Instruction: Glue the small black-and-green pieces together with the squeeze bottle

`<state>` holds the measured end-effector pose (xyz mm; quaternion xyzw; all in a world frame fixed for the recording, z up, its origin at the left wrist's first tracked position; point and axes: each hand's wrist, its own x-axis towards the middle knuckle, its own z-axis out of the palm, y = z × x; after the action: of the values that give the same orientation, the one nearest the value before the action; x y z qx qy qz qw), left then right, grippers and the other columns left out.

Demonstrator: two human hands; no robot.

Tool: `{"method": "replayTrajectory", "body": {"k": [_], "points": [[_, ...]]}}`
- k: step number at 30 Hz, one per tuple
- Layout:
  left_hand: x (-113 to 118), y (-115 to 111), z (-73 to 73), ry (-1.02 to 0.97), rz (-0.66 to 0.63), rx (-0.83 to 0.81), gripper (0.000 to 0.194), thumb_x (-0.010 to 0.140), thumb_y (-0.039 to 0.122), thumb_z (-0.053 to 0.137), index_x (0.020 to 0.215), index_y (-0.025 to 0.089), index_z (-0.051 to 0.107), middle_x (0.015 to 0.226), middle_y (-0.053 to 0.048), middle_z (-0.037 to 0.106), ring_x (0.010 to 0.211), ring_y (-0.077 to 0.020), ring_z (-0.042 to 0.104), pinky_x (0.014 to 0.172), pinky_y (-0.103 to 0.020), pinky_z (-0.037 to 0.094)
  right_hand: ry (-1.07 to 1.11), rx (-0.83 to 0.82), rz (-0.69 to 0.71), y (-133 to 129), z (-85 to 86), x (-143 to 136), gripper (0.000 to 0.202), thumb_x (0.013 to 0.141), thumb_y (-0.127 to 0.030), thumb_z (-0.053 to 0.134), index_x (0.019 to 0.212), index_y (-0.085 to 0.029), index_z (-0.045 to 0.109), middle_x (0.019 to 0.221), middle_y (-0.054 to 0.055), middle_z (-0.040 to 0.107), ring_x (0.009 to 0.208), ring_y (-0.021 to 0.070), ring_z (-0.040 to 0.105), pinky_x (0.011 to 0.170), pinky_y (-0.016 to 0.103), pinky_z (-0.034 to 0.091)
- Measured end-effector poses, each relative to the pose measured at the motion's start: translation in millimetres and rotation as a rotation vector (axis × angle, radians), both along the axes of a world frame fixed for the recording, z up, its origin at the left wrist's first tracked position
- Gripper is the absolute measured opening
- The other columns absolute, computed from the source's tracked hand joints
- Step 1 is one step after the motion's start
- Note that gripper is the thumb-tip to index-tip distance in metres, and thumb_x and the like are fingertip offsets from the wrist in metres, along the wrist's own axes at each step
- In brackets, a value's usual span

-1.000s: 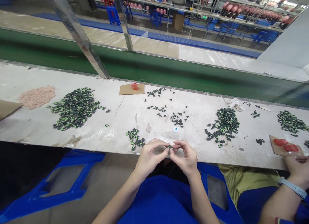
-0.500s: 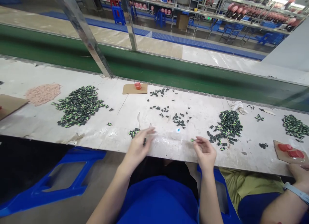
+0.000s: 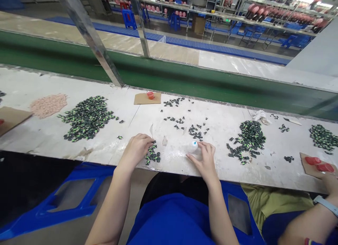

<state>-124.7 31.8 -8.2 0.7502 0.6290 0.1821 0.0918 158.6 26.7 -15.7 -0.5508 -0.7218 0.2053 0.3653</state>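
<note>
My left hand (image 3: 137, 149) is closed in a pinch at the edge of a small cluster of black-and-green pieces (image 3: 152, 156). A small dark piece shows at its fingertips, partly hidden by the fingers. My right hand (image 3: 206, 159) has thumb and forefinger spread around a small white bottle (image 3: 193, 146) with a blue tip. The forefinger is right beside the bottle and the thumb lies nearer the table's front edge. Beyond the bottle, small black forked pieces (image 3: 195, 131) lie scattered.
Heaps of black-and-green pieces lie left (image 3: 88, 118) and right (image 3: 252, 136). A pink heap (image 3: 49, 106) is farther left. A red cup (image 3: 150, 95) stands on cardboard at the back. A co-worker's hand (image 3: 331, 183) is at far right by red cups (image 3: 324, 167). A metal post (image 3: 92, 44) rises behind.
My right hand has moved left to the white bottle, and the green piece it held is gone from its fingers. My left hand has moved left, beside the small cluster.
</note>
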Motion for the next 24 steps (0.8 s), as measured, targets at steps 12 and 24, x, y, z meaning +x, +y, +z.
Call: {"method": "replayTrajectory", "body": {"k": [12,24], "points": [[76.6,-17.8,0.2,-0.274,-0.222,-0.056,0.018,0.094,0.021,0.046,0.097,0.020,0.063,0.090,-0.004,0.069,0.088,-0.0204,0.062,0.080,-0.035,0.047,0.710,-0.112,-0.189,-7.5,4.2,10.3,0.029,0.070,-0.039,0.071,0.086,-0.019,0.059,0.072,-0.001,0.062,0.063,0.0149,0.057,0.059,0.028,0.046],[80.3,-27.3,-7.5,-0.355,-0.141,0.010,0.012,0.088,0.022,0.058,0.098,0.022,0.063,0.096,-0.004,0.070,0.095,-0.0219,0.063,0.080,-0.036,0.046,0.630,-0.169,-0.358,-20.7,5.9,-21.0,0.030,0.070,-0.045,0.069,0.065,-0.016,0.060,0.056,0.000,0.061,0.053,0.0149,0.055,0.051,0.026,0.044]]}}
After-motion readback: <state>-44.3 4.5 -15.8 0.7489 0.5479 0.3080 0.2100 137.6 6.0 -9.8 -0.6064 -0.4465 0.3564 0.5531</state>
